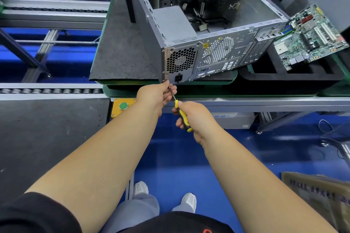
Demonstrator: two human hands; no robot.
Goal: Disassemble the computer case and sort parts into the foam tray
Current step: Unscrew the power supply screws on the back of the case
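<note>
An open grey computer case [223, 51] lies on its side on a dark mat, its rear panel facing me. The power supply [173, 22] still sits inside at the near left corner. My right hand [195, 117] grips the yellow-and-black handle of a screwdriver [181, 113]. The tip of its shaft meets the lower left corner of the rear panel. My left hand [157, 94] pinches the shaft just below that corner. A green motherboard [310, 36] lies tilted on the black foam tray [265, 79] to the right of the case.
The dark mat [121, 51] stretches left of the case. A roller conveyor [49, 91] runs along the left. A yellow box with a green button [123, 106] sits under the bench edge. Cardboard [318, 195] lies on the blue floor at lower right, cables beyond it.
</note>
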